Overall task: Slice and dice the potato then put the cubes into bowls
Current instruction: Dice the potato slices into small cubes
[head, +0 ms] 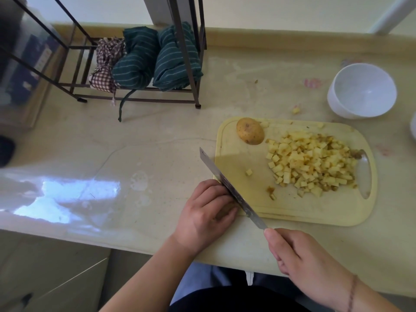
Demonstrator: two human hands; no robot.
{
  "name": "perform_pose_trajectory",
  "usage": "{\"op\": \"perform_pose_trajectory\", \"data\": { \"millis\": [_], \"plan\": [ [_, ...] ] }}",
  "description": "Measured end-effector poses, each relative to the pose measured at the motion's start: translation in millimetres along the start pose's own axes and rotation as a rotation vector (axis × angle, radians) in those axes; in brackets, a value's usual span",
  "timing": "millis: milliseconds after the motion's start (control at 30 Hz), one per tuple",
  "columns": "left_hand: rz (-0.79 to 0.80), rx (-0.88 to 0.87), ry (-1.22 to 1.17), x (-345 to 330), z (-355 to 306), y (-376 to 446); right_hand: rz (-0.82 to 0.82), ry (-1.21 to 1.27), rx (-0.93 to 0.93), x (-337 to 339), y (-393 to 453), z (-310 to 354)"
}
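Potato cubes [313, 162], pale and blocky, heap on the rounded yellow plastic cutting board [247, 206] beside an unpeeled potato [249, 131]. Right hand [308, 262] grips the flat steel knife [227, 185]; left hand [204, 212] presses relaxed fingers against its blade. A smooth white bowl [362, 91] stands beyond.

No lettering, label or number can be read anywhere; the counter's [157, 136] pink marks are blurred.
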State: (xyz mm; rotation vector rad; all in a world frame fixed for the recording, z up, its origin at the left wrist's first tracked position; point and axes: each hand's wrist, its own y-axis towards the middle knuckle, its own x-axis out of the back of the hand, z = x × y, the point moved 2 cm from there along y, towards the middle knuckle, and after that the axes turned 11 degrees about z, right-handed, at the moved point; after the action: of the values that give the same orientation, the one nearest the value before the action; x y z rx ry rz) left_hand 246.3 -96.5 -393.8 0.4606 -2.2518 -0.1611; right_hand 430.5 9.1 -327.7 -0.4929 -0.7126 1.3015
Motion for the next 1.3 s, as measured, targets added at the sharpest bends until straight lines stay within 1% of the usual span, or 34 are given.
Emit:
{"op": "perform_pose_trajectory", "data": {
  "millis": [233,333,533,700,800,933,1033,1133,1300],
  "plan": [
    [-0.029,0.023,0.061,-2.2,-5.4,2.2,0.009,0.045,-0.003,4.2,-2.3,4.5],
    [-0.014,0.018,0.081,-5.6,-6.5,5.9,0.006,0.034,0.013,7.3,-3.6,2.4],
    [0.001,-0.001,0.084,-26.0,-15.8,27.3,-0.040,0.084,-0.019,27.0,-10.9,-8.5],
    [-0.003,-0.007,0.059,-45.2,-24.5,53.1,-0.076,0.101,-0.003,47.2,-13.6,-15.7],
    [-0.014,0.002,0.067,-50.8,-26.5,65.4,-0.054,0.150,-0.005,59.7,-14.5,-18.6],
    [-0.023,0.001,0.109,-54.6,-30.6,69.7,-0.019,0.148,0.019,69.1,-14.4,-25.3],
    [-0.058,0.029,0.125,-56.9,-33.6,71.7,0.000,0.187,0.020,72.9,-18.0,-30.7],
    [-0.060,0.090,0.142,-61.0,-34.2,74.3,0.044,0.209,-0.001,80.9,-27.6,-29.9],
    [-0.090,0.176,0.160,-58.8,-36.1,82.5,0.049,0.157,0.027,95.7,-40.8,-18.9]
  ]
}}
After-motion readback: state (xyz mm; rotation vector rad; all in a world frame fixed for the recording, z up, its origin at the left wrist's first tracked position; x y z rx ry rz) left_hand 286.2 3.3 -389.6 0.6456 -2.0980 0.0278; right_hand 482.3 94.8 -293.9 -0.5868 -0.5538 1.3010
